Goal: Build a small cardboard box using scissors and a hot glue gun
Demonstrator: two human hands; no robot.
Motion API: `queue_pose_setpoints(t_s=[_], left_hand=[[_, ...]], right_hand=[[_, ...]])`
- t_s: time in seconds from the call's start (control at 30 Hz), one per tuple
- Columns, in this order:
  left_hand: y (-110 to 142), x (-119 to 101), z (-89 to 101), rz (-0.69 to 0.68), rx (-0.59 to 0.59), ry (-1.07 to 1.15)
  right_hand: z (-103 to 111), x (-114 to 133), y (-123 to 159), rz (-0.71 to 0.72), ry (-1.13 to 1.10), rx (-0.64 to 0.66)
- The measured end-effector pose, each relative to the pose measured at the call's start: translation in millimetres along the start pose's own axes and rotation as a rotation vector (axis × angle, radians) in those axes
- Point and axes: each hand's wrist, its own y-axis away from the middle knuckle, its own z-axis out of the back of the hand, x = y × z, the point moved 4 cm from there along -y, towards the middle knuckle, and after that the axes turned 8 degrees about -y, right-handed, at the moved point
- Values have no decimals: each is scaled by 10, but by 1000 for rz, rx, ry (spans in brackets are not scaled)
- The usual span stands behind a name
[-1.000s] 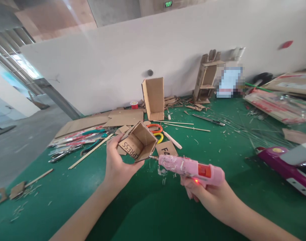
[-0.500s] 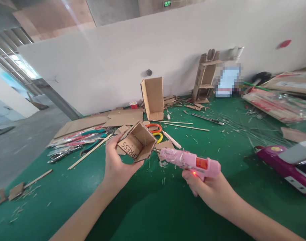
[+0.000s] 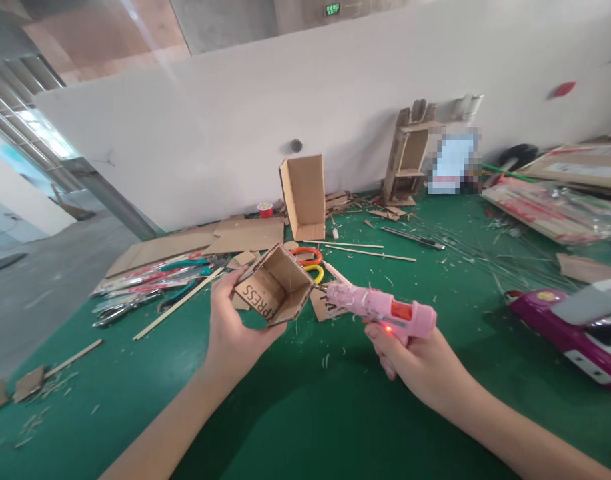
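My left hand [image 3: 238, 323] grips a small open cardboard box [image 3: 265, 291] from its left and underside, its hollow facing me and printed letters on an inner wall. In my right hand [image 3: 405, 357] is a pink hot glue gun [image 3: 380, 308], closed around the handle, with a small red light lit. The gun's nozzle points left, close to the box's right corner; whether they touch I cannot tell. Behind the box lie scissors with orange and yellow handles [image 3: 313, 273], partly covered, and a cardboard piece [image 3: 321, 308] sits below the nozzle.
An open cardboard shell [image 3: 306, 197] stands by the wall, a taller cardboard structure [image 3: 408, 157] to its right. Packaged tools [image 3: 155, 287] and flat cardboard [image 3: 250, 235] are at left. A cutter knife [image 3: 413, 238], thin sticks [image 3: 370, 251] and a purple device [image 3: 560, 327] lie at right.
The glue gun's nozzle has moved up slightly along the box's right edge towards its corner. The box stays almost still in my left hand.
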Motion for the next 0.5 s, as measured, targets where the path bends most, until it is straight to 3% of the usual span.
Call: queue_pose_setpoints(t_s=[0.5], left_hand=[[-12,-14,-6,4,13,-8]], right_hand=[[23,-29,4,-87,25,18]])
